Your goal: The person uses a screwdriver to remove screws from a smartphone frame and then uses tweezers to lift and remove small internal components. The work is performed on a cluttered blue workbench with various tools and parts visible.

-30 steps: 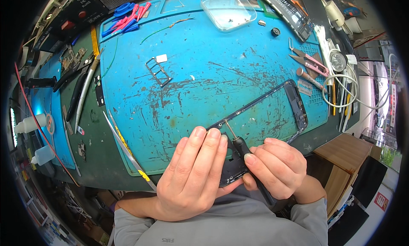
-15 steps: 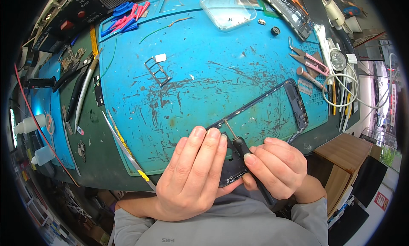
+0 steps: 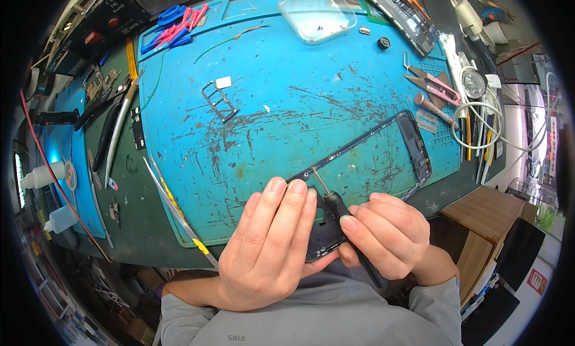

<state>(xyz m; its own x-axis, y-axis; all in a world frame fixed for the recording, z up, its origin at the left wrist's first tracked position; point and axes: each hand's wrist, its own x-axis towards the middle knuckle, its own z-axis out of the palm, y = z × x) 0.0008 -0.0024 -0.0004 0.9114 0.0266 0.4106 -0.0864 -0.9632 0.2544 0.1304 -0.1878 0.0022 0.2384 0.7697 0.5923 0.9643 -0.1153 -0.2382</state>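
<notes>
My left hand [image 3: 263, 247] is closed on the near-left end of a dark phone mid-frame [image 3: 415, 147], its fingers lying across the top edge and the thumb underneath. The frame slants up to the right, with the mat showing through its large opening. In my right hand [image 3: 386, 235] is a black-handled screwdriver [image 3: 336, 207], gripped between thumb and fingers. Its thin metal shaft points up and left, the tip at the frame's long upper rail beside my left fingertips. Whether the tip sits in a screw is too small to tell.
On the blue mat [image 3: 257, 142] lie a SIM tray-like metal frame [image 3: 219, 102], tweezers [image 3: 179, 211] and a clear plastic box [image 3: 317, 17]. Pink snips [image 3: 440, 88], a razor blade [image 3: 427, 121] and a white cable [image 3: 479, 106] are at the right. Blue-pink tools [image 3: 179, 26] sit far left.
Both hands, the phone frame and the screwdriver keep nearly the same pose. The whole view has shifted very slightly.
</notes>
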